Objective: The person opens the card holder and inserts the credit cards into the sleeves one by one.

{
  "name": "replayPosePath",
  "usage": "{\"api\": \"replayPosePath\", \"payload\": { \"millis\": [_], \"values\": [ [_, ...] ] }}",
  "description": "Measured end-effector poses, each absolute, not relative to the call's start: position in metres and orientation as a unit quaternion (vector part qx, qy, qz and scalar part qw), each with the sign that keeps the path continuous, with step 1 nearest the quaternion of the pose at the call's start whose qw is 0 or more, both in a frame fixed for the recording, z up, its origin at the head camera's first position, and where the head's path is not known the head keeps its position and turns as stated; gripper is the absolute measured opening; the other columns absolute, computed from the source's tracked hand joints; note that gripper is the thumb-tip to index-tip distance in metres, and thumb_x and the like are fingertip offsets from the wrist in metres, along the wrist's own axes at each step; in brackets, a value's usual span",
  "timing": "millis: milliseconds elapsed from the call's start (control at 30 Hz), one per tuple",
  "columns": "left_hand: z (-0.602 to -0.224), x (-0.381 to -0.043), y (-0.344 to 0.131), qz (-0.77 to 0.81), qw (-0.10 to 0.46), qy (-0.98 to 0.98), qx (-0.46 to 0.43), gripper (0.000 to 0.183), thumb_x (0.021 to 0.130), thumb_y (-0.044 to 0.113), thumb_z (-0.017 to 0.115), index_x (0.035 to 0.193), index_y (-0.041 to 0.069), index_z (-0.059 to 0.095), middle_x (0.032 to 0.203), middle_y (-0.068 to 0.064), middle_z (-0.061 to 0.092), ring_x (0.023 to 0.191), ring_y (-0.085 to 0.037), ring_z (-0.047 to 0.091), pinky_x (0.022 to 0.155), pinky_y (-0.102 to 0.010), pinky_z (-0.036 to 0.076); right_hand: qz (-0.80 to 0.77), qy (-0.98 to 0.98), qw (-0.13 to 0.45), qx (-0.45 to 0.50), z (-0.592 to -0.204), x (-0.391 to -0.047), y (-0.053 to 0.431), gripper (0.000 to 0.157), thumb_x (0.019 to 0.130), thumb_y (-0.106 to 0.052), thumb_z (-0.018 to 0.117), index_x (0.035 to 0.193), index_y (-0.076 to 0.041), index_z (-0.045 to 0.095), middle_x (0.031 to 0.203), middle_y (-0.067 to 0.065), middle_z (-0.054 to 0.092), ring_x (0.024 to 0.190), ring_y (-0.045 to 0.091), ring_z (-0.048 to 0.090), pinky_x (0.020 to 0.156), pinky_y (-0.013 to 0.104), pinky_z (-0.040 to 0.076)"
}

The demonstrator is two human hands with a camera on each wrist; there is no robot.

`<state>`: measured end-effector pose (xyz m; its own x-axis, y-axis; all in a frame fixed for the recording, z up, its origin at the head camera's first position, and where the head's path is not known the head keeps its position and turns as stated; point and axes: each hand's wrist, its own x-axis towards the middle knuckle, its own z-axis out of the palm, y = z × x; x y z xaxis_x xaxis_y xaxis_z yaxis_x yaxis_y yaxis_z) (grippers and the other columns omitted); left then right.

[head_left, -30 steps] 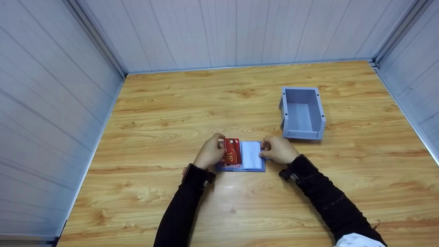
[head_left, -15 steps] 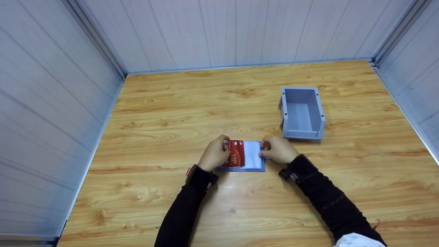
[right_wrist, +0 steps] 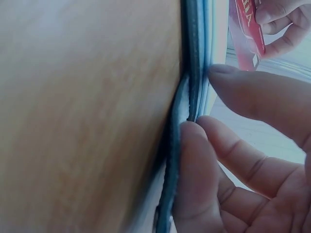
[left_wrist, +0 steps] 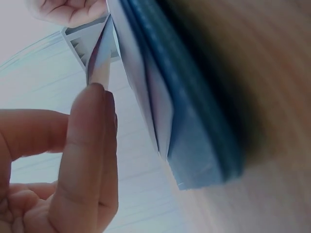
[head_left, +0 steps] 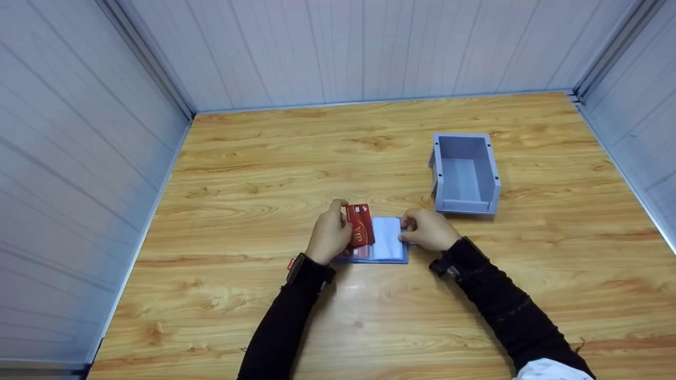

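A red card marked VIP (head_left: 361, 226) is pinched by my left hand (head_left: 328, 235), thumb on its face. It overlaps the left side of an opened blue card holder (head_left: 388, 240) in the head view, its far end past the holder's far edge. Below the card, part of a clear sleeve with something reddish in it (head_left: 360, 252) shows. My right hand (head_left: 430, 230) pinches the holder's right edge; in the right wrist view the thumb (right_wrist: 223, 70) lies against the whitish sleeves. The left wrist view shows the holder's layered sleeves (left_wrist: 146, 92) from the side.
A grey open-fronted plastic bin (head_left: 462, 179) stands behind and right of the right hand, with nothing visible in it. The wood-grain tabletop (head_left: 264, 174) is bounded by pale panel walls (head_left: 369, 47) at the back and sides.
The left hand first brought the red card right and nearer over the holder, then moved it away from the person, uncovering part of the left sleeve. The right hand stays in place.
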<state>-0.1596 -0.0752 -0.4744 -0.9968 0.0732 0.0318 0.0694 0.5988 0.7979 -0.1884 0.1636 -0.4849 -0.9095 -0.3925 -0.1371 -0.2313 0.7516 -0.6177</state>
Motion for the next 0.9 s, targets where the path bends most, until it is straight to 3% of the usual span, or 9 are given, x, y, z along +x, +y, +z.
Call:
{"api": "replayPosePath", "payload": {
  "millis": [233,400,700,900],
  "values": [
    [-0.4743,-0.1584,-0.0761,0.449,0.023,0.892,0.038,0.039,0.083,-0.007,0.054,0.121,-0.001,0.049,0.067,0.002,0.051,0.049,-0.01,0.048,0.042,-0.024,0.044,-0.31,0.926,0.13,-0.169,-0.4844,-0.1885,0.1641,0.021,0.078,-0.02,0.079,0.09,-0.008,0.067,0.073,0.0,0.061,0.064,0.012,0.052,0.062,0.026,0.039],
    [-0.4751,-0.1582,-0.077,0.469,0.058,0.881,0.034,0.038,0.084,-0.007,0.054,0.121,-0.001,0.048,0.069,0.001,0.05,0.048,-0.01,0.05,0.041,-0.025,0.046,-0.315,0.924,0.137,-0.165,-0.4848,-0.1884,0.1638,0.021,0.078,-0.02,0.079,0.09,-0.008,0.066,0.074,0.0,0.061,0.064,0.012,0.052,0.062,0.026,0.039],
    [-0.4748,-0.1583,-0.0731,0.482,0.116,0.868,0.031,0.045,0.087,-0.006,0.057,0.131,-0.003,0.051,0.077,-0.002,0.055,0.054,-0.012,0.057,0.048,-0.024,0.052,-0.323,0.921,0.144,-0.16,-0.4832,-0.1884,0.164,0.021,0.078,-0.02,0.078,0.09,-0.008,0.066,0.073,0.0,0.06,0.063,0.012,0.051,0.06,0.027,0.039],
    [-0.4748,-0.1579,-0.0694,0.469,0.119,0.874,0.044,0.047,0.086,-0.007,0.055,0.133,-0.005,0.051,0.084,-0.012,0.063,0.053,-0.012,0.059,0.048,-0.023,0.053,-0.317,0.922,0.141,-0.172,-0.484,-0.1888,0.164,0.021,0.078,-0.02,0.078,0.091,-0.007,0.066,0.073,0.0,0.061,0.063,0.012,0.051,0.06,0.026,0.039]
  ]
}}
